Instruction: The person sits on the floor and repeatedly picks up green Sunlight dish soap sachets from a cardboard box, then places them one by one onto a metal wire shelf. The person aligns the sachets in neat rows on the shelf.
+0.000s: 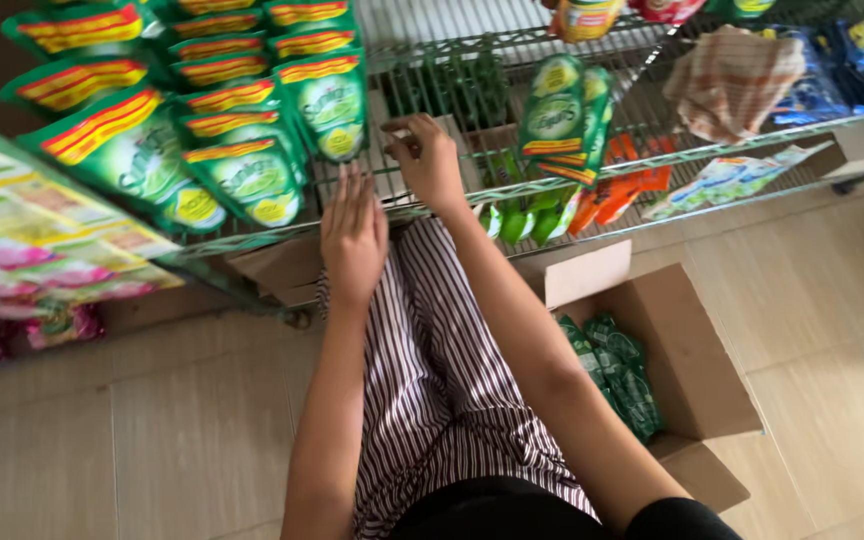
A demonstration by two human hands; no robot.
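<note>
My left hand (353, 238) lies flat and open at the front edge of a wire shelf (422, 210), just right of a row of green refill pouches (242, 170) with red and yellow tops. My right hand (429, 160) reaches onto the bare part of the shelf, fingers curled near a small pale object; whether it grips it I cannot tell. A green pouch (562, 120) stands to the right of that hand. My striped trousers (442, 380) show below the arms.
An open cardboard box (692, 370) on the tiled floor at the right holds several green pouches (617, 370). Pink packets (22, 260) fill the left shelf. A checked cloth (732, 80) and blue packs (852, 60) lie on the shelf at the right.
</note>
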